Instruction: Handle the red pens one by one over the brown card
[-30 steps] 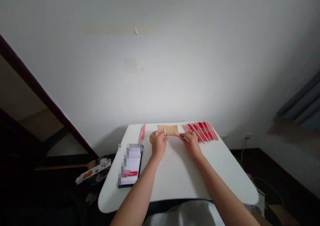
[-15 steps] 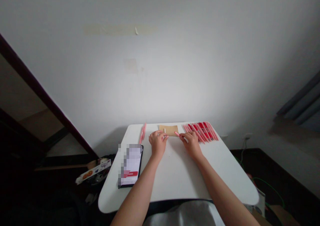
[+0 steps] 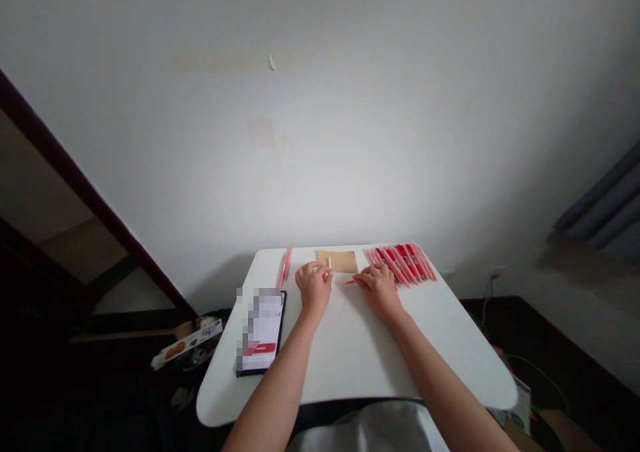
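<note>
The right hand point(image 3: 377, 285) pinches a slim pink piece point(image 3: 349, 281) pointing to nine o'clock; the left hand point(image 3: 313, 289) curls narrowly (what it holds, I cannot tell).

- You have a slim pink piece point(image 3: 349, 281) pinched at the fingertips of your right hand point(image 3: 379, 287), lying nearly level, its free end pointing left toward your other hand; your fingers cover the rest of it
- Just beyond the fingertips of your left hand point(image 3: 313, 288) shows a short white stick point(image 3: 329, 262), pointing away from you against the tan card point(image 3: 344, 261); whether you are touching it cannot be told
</note>
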A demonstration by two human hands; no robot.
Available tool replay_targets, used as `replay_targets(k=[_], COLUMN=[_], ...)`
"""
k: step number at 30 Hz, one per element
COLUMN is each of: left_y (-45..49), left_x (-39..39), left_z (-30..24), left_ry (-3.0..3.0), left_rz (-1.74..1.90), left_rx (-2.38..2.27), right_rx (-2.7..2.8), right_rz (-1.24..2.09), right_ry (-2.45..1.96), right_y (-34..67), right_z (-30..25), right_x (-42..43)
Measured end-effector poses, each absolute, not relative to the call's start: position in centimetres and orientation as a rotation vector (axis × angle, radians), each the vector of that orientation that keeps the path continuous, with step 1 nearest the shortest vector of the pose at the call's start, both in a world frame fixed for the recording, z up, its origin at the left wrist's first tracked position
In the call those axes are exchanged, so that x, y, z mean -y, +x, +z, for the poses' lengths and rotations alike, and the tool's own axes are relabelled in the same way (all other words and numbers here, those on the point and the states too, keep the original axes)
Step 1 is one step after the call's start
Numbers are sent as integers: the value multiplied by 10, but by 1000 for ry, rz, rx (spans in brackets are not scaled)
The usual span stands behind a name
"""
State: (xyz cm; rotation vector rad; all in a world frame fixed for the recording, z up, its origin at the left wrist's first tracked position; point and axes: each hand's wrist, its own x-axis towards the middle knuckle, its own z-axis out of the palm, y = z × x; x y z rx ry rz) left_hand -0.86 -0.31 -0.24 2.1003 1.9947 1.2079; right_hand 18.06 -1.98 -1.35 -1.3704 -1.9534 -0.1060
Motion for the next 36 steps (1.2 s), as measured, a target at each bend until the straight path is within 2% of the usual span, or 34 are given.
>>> replay_targets(k=[36], left_y=[-7], left_x=[9], left_z=[1], left_ry=[2235], left_rz=[1033], left_rx=[-2059], right_rx=[1984], right_rz=[-42], right_ry=[-1391], right_y=[180], right_z=[-14], right_x=[20])
